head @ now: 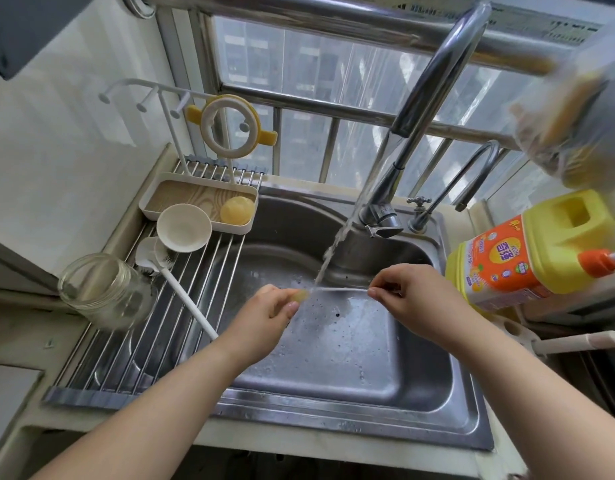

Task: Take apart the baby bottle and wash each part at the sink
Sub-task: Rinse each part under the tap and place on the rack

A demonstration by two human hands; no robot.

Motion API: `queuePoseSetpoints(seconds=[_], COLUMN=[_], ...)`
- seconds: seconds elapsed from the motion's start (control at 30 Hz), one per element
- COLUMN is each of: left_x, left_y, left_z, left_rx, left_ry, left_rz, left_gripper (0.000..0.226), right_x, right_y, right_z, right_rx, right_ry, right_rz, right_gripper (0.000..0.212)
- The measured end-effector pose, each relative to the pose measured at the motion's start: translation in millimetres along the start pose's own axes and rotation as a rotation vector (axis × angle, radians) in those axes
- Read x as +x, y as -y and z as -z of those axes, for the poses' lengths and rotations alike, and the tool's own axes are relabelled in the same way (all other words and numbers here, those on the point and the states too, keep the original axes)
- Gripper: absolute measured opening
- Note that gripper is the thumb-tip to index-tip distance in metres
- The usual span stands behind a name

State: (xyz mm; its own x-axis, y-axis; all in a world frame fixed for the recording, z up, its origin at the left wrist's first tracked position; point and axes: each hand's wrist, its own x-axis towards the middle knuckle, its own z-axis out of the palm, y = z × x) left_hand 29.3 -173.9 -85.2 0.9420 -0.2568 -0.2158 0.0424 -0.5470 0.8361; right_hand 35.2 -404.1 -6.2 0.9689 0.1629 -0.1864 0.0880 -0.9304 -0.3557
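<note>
While pinched, straw (339, 289) mid-sink (351, 407)

Noted: yellow detergent jug (528, 251) at right of sink; white bowl (183, 227) and wooden tray (181, 195) on drying rack (133, 358).

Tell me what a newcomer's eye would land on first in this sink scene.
First, the two hands over the middle of the sink: the left hand and the right hand stretch a thin clear straw under the water stream from the faucet. Next, the bright yellow detergent jug lying at the right edge.
</note>
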Motion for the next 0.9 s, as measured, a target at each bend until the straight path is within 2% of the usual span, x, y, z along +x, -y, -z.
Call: queuePoseSetpoints(seconds=[0.27,0.5,0.6,0.7,0.8,0.9], left_x=[-3,2,3,4,5,5], left_y=[2,3,9,8,6,8], left_z=[1,-5,-6,-14,-17,-13], left_rx=[-0.008,-0.003,0.055,0.024,-0.07,-0.043], left_ry=[0.023,0.018,0.098,0.173,0.169,0.19], left_rz=[0.002,0.004,0.013,0.029,0.047,0.061], left_gripper=[0.03,0.02,0.018,0.013,0.015,0.017], right_x=[1,12,16,25,32,30], right_y=[3,16,22,30,29,19], right_z=[-4,-19,-30,-34,-34,-37], right_rx=[-0.022,-0.183,-0.216,-0.164,-0.077,-0.003], right_ry=[0.058,0.103,0.138,0.1,0.132,0.127], right_rz=[0.004,0.055,0.095,0.095,0.047,-0.027], right_gripper=[0.015,0.019,0.018,0.016,0.014,0.01])
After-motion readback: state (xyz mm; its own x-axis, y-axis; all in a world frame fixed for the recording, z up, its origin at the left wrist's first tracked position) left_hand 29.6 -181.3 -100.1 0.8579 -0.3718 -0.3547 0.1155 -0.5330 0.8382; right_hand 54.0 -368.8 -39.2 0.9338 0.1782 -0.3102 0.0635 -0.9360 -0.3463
